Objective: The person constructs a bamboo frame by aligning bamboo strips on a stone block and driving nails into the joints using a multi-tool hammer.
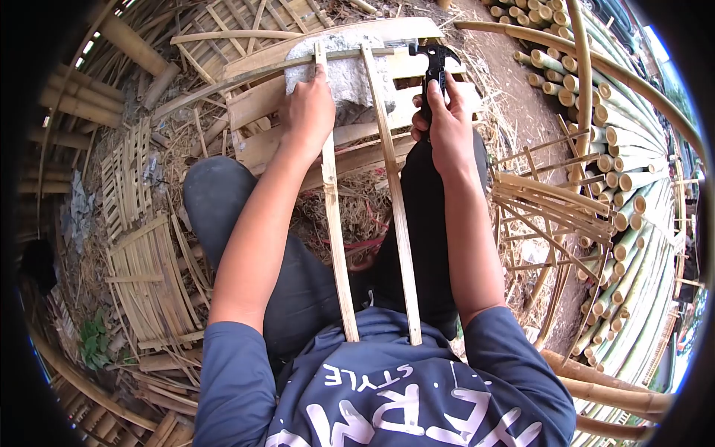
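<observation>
My right hand [453, 123] is closed around the handle of a black claw hammer [434, 63], whose head points left at the end of a thin bamboo cross strip [246, 74]. My left hand [309, 108] grips the upper part of the left bamboo strip [333, 216], its index finger pressed near the crossing. Alongside runs the right bamboo strip [398, 208]. Both long strips reach from my shirt to a rough pale concrete block [344, 93], where the cross strip meets their top ends. The thumb of my left hand is hidden.
Wooden planks [257, 104] lie under and around the block. Stacked bamboo poles [625, 179] fill the right side, with a slatted bamboo frame [551, 201] close to my right arm. Woven bamboo panels [153, 287] lie at left. Straw and scraps cover the ground.
</observation>
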`<state>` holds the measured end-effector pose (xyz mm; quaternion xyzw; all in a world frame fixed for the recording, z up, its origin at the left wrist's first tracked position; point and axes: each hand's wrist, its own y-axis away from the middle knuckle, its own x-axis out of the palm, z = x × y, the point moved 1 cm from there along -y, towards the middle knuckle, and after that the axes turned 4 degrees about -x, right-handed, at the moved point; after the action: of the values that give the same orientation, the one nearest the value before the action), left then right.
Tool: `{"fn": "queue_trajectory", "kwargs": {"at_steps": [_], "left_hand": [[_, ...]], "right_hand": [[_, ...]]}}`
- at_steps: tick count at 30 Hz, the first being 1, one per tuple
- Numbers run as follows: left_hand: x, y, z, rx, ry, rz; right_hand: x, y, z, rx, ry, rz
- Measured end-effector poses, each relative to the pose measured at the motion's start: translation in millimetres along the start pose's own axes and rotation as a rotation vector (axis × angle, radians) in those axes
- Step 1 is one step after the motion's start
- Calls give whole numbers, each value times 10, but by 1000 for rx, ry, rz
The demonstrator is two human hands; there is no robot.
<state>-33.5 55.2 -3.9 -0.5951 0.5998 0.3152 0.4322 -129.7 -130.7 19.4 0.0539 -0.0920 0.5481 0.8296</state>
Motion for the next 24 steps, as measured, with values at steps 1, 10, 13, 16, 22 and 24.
{"fn": "queue_trajectory", "kwargs": {"at_steps": [1, 10, 13, 16, 22, 24], "left_hand": [[25, -2, -2, 14, 2, -4], [-101, -7, 68, 83, -78, 130], [-129, 21, 109, 150, -97, 49], [-90, -37, 160, 170, -10, 28], [-64, -66, 242, 111, 87, 61], [-80, -71, 245, 110, 85, 72]], "right_hand": [[-3, -5, -7, -3, -3, 0], [6, 1, 9, -7, 3, -11], [6, -6, 6, -7, 4, -10], [-29, -30, -41, -3, 8, 4], [-19, -47, -56, 10, 6, 19], [-16, -40, -55, 6, 4, 18]]}}
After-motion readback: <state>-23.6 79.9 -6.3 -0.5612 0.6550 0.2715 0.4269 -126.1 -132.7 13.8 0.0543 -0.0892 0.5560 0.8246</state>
